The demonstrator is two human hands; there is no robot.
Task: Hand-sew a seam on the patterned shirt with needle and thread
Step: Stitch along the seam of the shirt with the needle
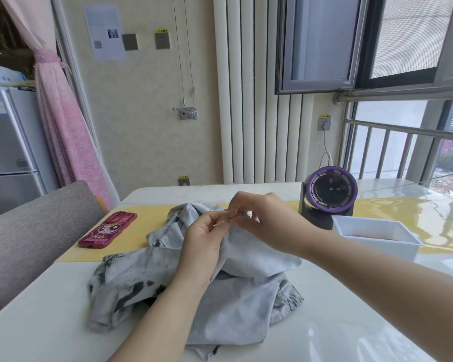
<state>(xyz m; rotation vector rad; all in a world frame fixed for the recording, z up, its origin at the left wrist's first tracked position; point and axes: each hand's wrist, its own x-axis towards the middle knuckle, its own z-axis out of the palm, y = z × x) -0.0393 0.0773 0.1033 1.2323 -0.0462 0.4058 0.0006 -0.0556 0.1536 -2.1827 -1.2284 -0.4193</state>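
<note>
A pale grey shirt [236,304] with dark blotchy markings lies bunched on the white table [50,322]. My left hand [203,239] grips a raised fold of the shirt from the left. My right hand [256,215] is curled over the top of that fold and pinches its edge. A thin needle [221,222] slants between the two hands at the fold; which fingers hold it I cannot tell. No thread shows clearly.
A pink cartoon phone case [107,229] lies on the yellow table runner [141,231] at the left. A purple-rimmed desk fan [330,194] stands behind a white plastic box [377,236] at the right. A grey chair back [32,231] stands at the left edge.
</note>
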